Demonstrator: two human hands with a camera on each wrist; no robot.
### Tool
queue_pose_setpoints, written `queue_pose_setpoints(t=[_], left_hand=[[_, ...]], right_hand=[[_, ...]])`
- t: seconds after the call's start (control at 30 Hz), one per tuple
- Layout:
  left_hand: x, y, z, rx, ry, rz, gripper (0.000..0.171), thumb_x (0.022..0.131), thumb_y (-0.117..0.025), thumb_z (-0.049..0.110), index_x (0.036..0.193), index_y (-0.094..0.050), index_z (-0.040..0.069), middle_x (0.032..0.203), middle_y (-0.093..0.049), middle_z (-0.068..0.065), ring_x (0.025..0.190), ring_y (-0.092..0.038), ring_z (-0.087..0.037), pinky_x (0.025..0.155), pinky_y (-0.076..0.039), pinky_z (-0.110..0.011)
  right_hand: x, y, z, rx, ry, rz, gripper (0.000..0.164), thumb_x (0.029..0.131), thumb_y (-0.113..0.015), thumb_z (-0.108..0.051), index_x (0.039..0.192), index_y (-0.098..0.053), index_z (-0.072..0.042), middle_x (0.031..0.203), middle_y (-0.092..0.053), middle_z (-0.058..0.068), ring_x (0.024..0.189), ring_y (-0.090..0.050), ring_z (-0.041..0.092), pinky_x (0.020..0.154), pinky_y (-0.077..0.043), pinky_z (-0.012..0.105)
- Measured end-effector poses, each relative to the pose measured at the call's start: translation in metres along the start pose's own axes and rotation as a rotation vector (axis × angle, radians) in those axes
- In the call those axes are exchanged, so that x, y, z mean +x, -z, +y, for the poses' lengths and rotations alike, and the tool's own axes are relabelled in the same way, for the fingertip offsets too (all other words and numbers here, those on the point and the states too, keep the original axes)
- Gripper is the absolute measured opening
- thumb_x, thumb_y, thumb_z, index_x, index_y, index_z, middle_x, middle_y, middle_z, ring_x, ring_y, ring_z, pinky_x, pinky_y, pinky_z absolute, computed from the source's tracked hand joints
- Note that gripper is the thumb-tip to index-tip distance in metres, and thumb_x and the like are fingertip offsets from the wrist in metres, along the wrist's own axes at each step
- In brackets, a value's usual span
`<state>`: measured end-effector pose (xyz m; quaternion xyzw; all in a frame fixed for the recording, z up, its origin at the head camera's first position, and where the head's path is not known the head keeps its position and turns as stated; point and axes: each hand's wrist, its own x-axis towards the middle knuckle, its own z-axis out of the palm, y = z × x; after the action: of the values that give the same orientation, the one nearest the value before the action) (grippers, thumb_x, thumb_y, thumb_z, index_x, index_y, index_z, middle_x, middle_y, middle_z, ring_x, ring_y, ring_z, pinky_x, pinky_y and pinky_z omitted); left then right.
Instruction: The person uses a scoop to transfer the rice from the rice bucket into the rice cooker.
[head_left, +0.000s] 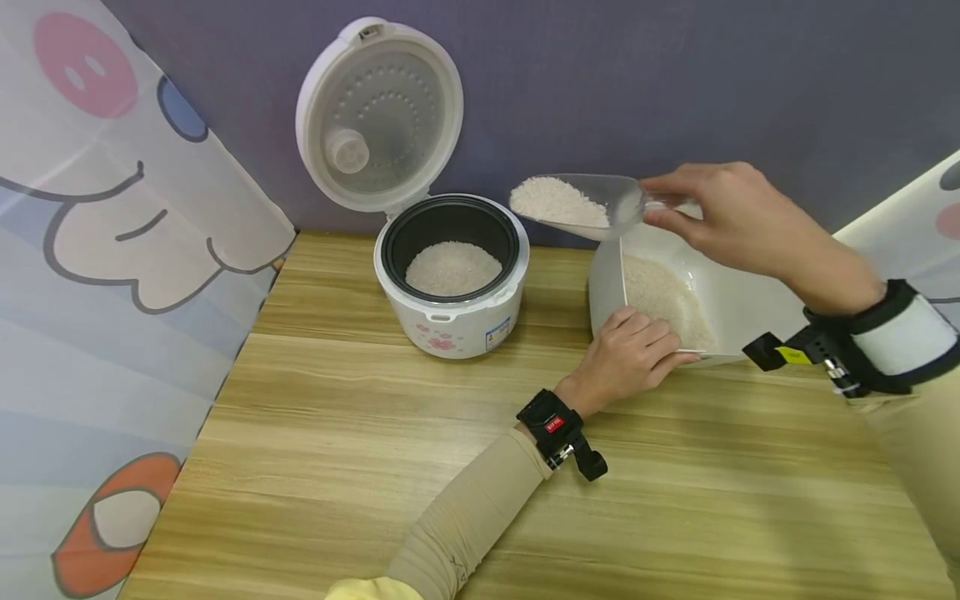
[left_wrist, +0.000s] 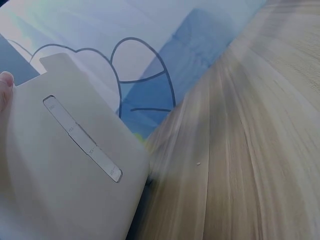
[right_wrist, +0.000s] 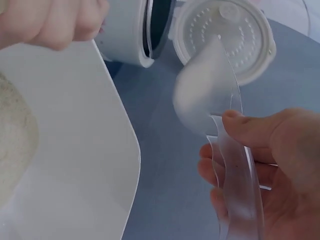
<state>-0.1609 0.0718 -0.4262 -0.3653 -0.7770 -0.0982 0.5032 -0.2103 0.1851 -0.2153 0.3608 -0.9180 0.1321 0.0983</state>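
My right hand grips the handle of a clear plastic scoop, held up between the rice cooker and the bin. White rice fills the scoop's front part, its mouth pointing left. In the right wrist view, thumb and fingers wrap the scoop's handle. My left hand holds the near rim of a white rice bin, fingers curled over the edge. Rice lies inside, gathered toward the bin's left side. The white rice cooker stands left with rice in its dark inner pot.
The cooker's lid stands raised against the dark backdrop. Everything sits on a wood-grain table. A printed cartoon sheet borders the left. A measuring window strip runs along the bin's outer wall.
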Motion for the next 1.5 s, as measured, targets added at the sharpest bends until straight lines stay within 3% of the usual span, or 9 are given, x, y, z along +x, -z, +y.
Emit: queue_pose_setpoints(t=[0.07,0.2,0.43,0.77,1.2,1.5], left_hand=[[0.001,0.000,0.001,-0.001,-0.004,0.006,0.035,0.106,-0.052,0.048,0.083,-0.066,0.025,0.084,-0.063,0.014,0.081,-0.056,-0.006,0.094,-0.040,-0.028],[0.002,0.000,0.002,-0.018,-0.009,0.017,0.035,0.106,-0.053,0.047,0.082,-0.066,0.025,0.082,-0.063,0.013,0.079,-0.055,-0.006,0.093,-0.041,-0.027],[0.003,-0.003,0.003,-0.043,-0.009,0.047,0.035,0.105,-0.056,0.047,0.079,-0.066,0.025,0.079,-0.063,0.013,0.076,-0.056,-0.007,0.089,-0.044,-0.028],[0.001,-0.009,0.004,-0.039,-0.018,0.085,0.033,0.104,-0.059,0.047,0.080,-0.069,0.026,0.081,-0.066,0.013,0.076,-0.058,-0.008,0.088,-0.045,-0.028],[0.002,-0.004,0.006,-0.055,0.005,0.094,0.036,0.102,-0.061,0.047,0.075,-0.070,0.025,0.083,-0.072,0.010,0.077,-0.063,-0.009,0.087,-0.049,-0.028],[0.002,-0.003,0.006,-0.055,0.014,0.087,0.040,0.103,-0.060,0.046,0.071,-0.067,0.024,0.078,-0.071,0.011,0.076,-0.064,-0.008,0.085,-0.049,-0.028]], right_hand=[[0.007,-0.004,-0.006,-0.010,0.016,-0.006,0.036,0.099,-0.070,-0.012,0.129,-0.066,0.007,0.117,-0.072,0.026,0.099,-0.070,0.042,0.076,-0.051,0.054],[0.018,-0.010,-0.013,-0.050,0.018,-0.021,0.036,0.100,-0.069,-0.012,0.130,-0.066,0.006,0.120,-0.070,0.027,0.095,-0.069,0.044,0.074,-0.050,0.057],[0.032,-0.018,-0.022,-0.123,0.022,-0.027,0.037,0.100,-0.068,-0.012,0.132,-0.064,0.006,0.122,-0.067,0.029,0.100,-0.065,0.049,0.089,-0.046,0.066],[0.042,-0.025,-0.031,-0.239,0.094,0.039,0.037,0.100,-0.067,-0.010,0.133,-0.063,0.007,0.120,-0.067,0.029,0.107,-0.062,0.049,0.085,-0.045,0.059],[0.047,-0.038,-0.038,-0.433,0.261,0.218,0.032,0.098,-0.067,-0.003,0.128,-0.063,0.010,0.112,-0.068,0.028,0.098,-0.064,0.047,0.082,-0.047,0.056],[0.049,-0.042,-0.045,-0.536,0.328,0.281,0.031,0.102,-0.059,-0.002,0.131,-0.062,0.009,0.111,-0.069,0.026,0.096,-0.066,0.044,0.084,-0.049,0.054]])
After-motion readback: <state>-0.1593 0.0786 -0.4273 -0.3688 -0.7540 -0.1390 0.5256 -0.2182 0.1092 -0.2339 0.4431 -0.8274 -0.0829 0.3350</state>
